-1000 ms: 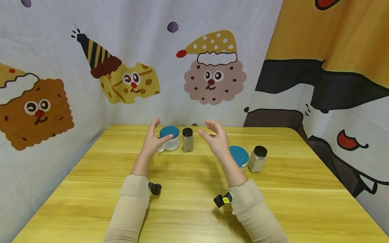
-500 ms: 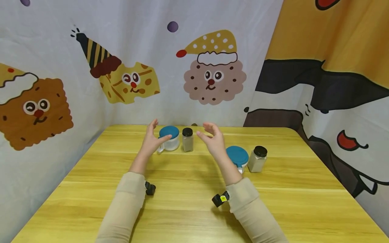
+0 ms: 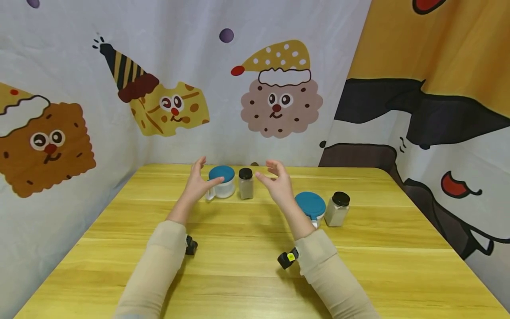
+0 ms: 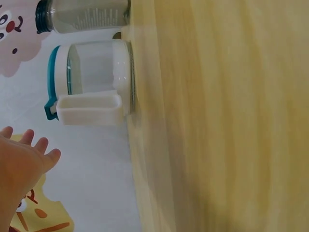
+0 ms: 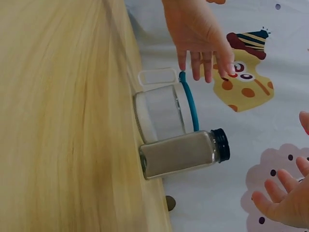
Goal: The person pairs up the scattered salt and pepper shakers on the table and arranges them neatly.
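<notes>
My left hand is raised beside a jar with a blue lid and a white side handle. Its fingers are spread and hold nothing. To the right of that jar a small square glass bottle with a black cap stands upright, grey-brown contents showing through. My right hand hovers just right of this bottle, fingers loosely bent, thumb toward it, also without anything in its grasp. Under the right forearm, a second blue-lidded jar is partly hidden.
Another black-capped bottle with pale contents stands right of the second jar. All four containers rest on a wood-grain table. A cartoon-printed curtain hangs right behind the table's back edge.
Both hands have drifted slightly left, the right one uncovering more of the second jar. My left forearm has swung a little outward. The jars and bottles stay where they were.
</notes>
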Demonstrator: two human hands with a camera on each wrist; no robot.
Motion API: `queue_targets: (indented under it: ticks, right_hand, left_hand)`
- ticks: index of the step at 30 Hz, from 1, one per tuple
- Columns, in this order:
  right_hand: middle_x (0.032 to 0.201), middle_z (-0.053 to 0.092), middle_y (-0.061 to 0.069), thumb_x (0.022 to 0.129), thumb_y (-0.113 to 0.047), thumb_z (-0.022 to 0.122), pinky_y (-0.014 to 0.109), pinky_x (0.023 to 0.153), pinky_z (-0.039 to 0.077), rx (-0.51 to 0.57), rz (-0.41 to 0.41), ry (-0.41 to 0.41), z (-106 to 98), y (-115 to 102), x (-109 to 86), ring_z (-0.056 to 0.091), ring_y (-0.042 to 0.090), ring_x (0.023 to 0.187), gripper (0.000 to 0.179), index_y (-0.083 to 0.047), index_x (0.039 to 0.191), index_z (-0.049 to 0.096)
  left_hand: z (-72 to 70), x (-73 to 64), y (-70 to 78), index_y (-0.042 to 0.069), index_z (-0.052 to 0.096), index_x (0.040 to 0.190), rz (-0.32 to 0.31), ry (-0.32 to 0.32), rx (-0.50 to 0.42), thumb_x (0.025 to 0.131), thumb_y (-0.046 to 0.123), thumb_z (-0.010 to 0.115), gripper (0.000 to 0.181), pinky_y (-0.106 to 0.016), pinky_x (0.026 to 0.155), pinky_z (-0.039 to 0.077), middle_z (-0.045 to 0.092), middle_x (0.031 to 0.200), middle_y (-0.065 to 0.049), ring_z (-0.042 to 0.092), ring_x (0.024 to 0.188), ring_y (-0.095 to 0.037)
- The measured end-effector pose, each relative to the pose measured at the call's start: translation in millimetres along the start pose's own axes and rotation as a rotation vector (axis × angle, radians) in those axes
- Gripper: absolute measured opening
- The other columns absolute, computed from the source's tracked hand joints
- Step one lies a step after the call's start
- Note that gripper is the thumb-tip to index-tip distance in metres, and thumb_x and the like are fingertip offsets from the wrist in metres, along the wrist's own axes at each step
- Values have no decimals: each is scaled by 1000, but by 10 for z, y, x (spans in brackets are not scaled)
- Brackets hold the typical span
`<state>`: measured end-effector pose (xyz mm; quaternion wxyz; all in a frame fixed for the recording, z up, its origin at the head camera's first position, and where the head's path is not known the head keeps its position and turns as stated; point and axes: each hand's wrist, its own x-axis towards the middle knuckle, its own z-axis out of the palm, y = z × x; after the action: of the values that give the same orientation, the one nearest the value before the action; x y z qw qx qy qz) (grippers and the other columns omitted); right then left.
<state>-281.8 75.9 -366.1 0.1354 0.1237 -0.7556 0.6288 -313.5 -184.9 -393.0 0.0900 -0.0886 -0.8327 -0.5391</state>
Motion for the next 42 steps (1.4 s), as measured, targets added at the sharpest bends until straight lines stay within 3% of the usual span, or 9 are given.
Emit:
queue_targets:
  ticks: [7,26,42]
  right_hand:
    - [134,48,12,88,-21,71,44,100,36,-30,8,-9,33,73,27,43,32,125,60,-8,140,44]
    - [136,48,12,89,-27,70,38,98,38,-53,23,-47,114,193,144,43,28,125,60,-11,141,44]
    - [135,49,12,88,-26,72,43,95,43,-41,83,-40,243,268,192,44,27,124,60,-9,139,45]
  left_hand:
    - [6,71,-66,15,7,155,-23,-51,22,83,30,76,101,-57,108,19,17,156,-12,14,141,-31]
    - [41,179,-54,16,5,155,-40,-117,32,83,35,76,103,-56,108,20,17,155,-12,15,141,-32]
    - [111,291,-142,15,6,155,-120,-104,-4,78,39,79,109,-53,109,22,18,155,-11,17,141,-32]
